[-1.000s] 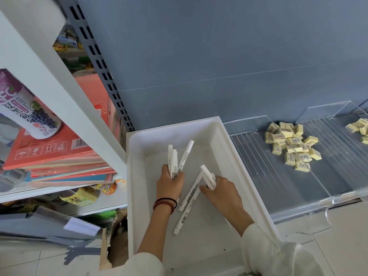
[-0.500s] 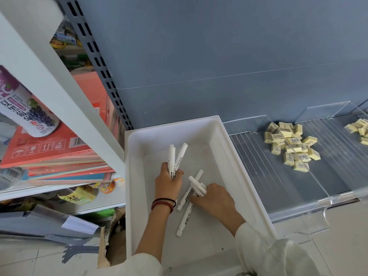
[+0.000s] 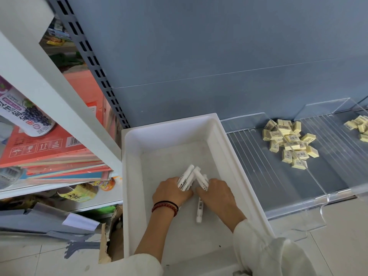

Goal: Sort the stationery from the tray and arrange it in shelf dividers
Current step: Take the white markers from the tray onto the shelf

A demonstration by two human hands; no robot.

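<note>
Left hand (image 3: 172,193) is curled around a small bundle of white markers (image 3: 186,179), whose capped ends point up and away from the person. A red and black bracelet (image 3: 165,206) circles that wrist. Right hand (image 3: 217,197), just beside the left with fingertips nearly meeting it, grips a second clutch of markers (image 3: 202,181) that leans across the first bundle. One loose marker (image 3: 199,211) lies on the tray floor, partly under the right hand, pointing toward the person.

Both hands work inside a deep white plastic tray (image 3: 171,124), which sits on a low grey shelf against a blue-grey back panel. To the right of the tray stands a clear acrylic divider unit (image 3: 251,156) with a ribbed base. Its nearest bay holds a heap of pale yellow erasers (image 3: 288,144) with barcode labels, pushed toward the back. A further bay at the far right edge holds another eraser pile (image 3: 358,126), cut off by the frame.

To the left, a neighbouring shelf carries a stack of coloured paper packs (image 3: 49,156) and a grape-printed pouch (image 3: 25,116).
</note>
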